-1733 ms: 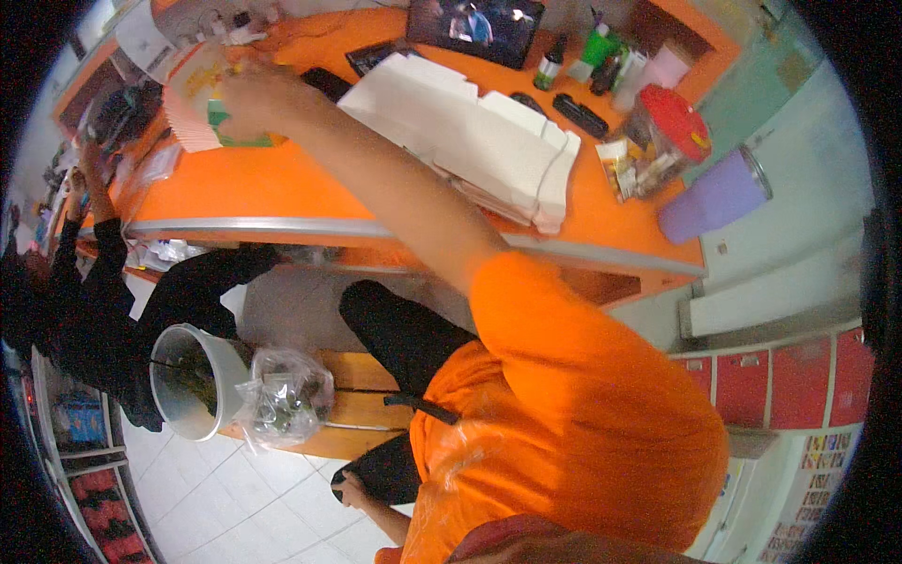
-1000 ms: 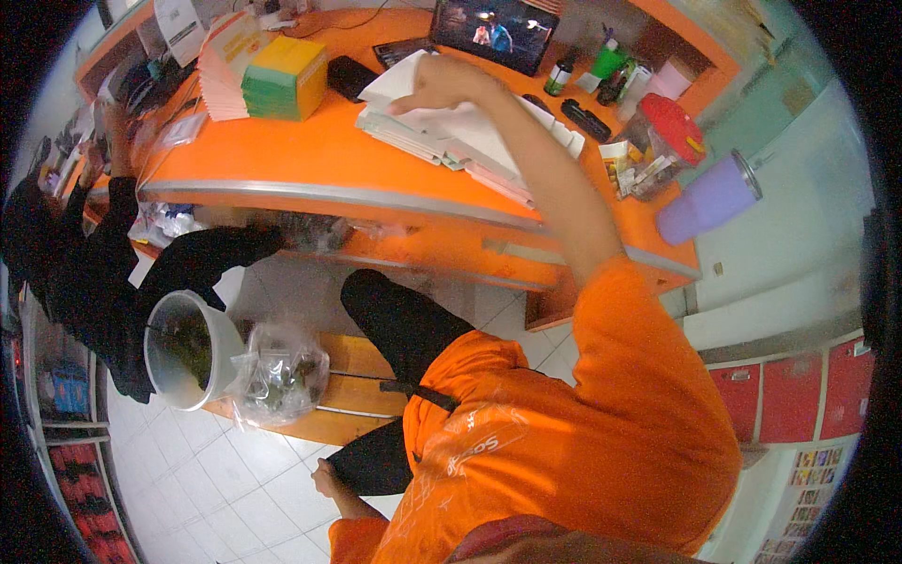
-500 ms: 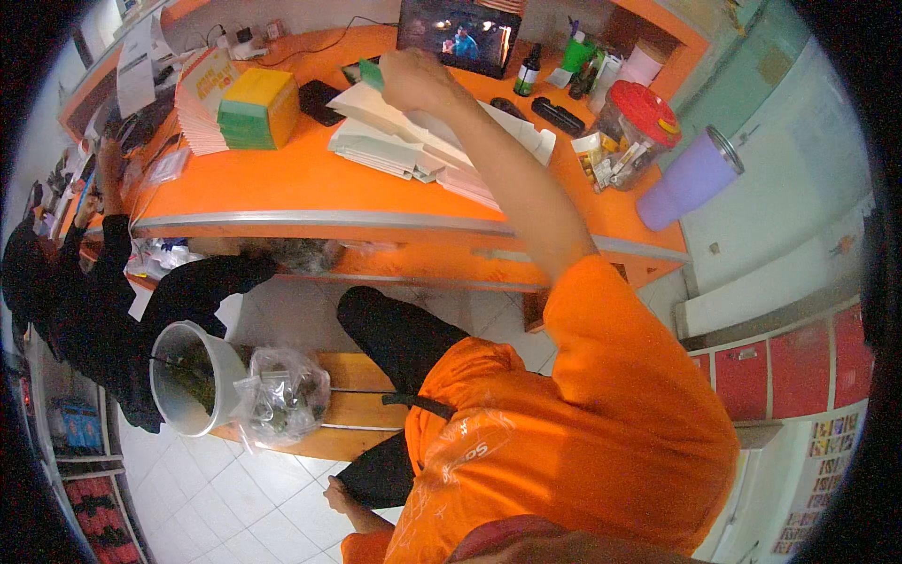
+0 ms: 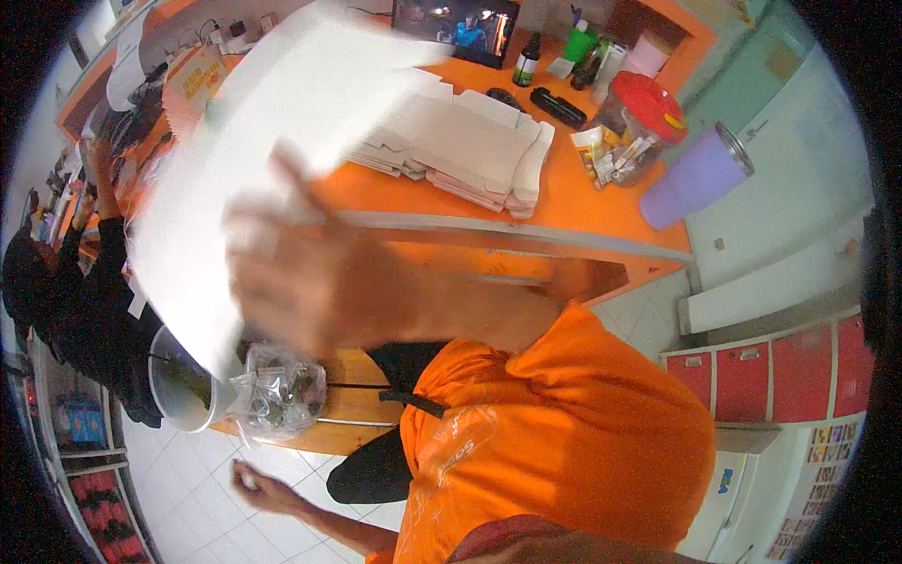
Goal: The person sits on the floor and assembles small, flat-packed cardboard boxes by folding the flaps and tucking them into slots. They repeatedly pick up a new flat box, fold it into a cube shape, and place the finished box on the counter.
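My right hand (image 4: 319,282) is raised close to the camera, blurred, and grips a large flat white cardboard sheet (image 4: 254,141). The sheet is tilted and covers the left part of the orange counter (image 4: 573,202). Beyond it a stack of flat white box blanks (image 4: 470,141) lies on the counter. My left hand (image 4: 249,484) hangs low by my side over the tiled floor, loosely open and holding nothing.
On the counter stand a tablet screen (image 4: 456,23), a green bottle (image 4: 580,42), a black remote (image 4: 557,106), a red-lidded clear jar (image 4: 639,122) and a purple tumbler (image 4: 695,174). Below are a white bucket (image 4: 183,390), a clear plastic bag (image 4: 277,390), and a person in black (image 4: 85,282).
My right hand was reaching to the stack of box blanks on the counter. It has now pulled back toward me with one white sheet lifted off the stack.
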A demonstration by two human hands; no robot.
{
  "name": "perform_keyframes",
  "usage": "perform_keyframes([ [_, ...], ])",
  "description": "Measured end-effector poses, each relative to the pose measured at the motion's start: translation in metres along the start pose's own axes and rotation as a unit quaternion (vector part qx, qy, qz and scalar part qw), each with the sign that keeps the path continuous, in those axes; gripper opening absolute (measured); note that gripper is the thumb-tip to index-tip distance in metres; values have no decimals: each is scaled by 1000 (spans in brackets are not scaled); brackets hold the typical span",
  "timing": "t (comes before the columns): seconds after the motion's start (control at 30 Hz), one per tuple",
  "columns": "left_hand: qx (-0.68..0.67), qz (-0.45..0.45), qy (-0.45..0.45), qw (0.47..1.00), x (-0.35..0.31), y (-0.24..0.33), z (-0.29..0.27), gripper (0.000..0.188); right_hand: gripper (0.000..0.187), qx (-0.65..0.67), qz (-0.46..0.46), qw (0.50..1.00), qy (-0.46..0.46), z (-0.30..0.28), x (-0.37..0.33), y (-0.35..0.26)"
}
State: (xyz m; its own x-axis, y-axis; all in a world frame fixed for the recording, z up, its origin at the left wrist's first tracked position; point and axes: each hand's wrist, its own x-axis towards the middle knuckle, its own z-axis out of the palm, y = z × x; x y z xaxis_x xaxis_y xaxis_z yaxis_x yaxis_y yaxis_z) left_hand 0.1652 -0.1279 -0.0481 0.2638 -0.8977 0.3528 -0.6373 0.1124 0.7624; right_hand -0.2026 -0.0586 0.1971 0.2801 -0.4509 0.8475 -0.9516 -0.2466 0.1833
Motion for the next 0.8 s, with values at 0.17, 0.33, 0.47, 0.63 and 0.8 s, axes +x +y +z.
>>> perform_keyframes([
  [0.17,-188,89,-53,977,8,157,-49,41,21,154,-132,975,-91,41,-53,-69],
  [0.33,-75,-2,-477,876,8,172,11,34,13,269,-178,931,-170,28,-93,-88],
  [0.47,-84,3,-605,792,5,189,45,15,8,324,-174,873,-322,15,-113,-88],
  [0.63,-122,-79,-633,761,-1,183,44,12,11,303,-249,862,-320,11,-118,-79],
  [0.8,-154,-136,-574,793,-5,157,37,21,25,290,-190,876,-335,29,-139,-92],
])
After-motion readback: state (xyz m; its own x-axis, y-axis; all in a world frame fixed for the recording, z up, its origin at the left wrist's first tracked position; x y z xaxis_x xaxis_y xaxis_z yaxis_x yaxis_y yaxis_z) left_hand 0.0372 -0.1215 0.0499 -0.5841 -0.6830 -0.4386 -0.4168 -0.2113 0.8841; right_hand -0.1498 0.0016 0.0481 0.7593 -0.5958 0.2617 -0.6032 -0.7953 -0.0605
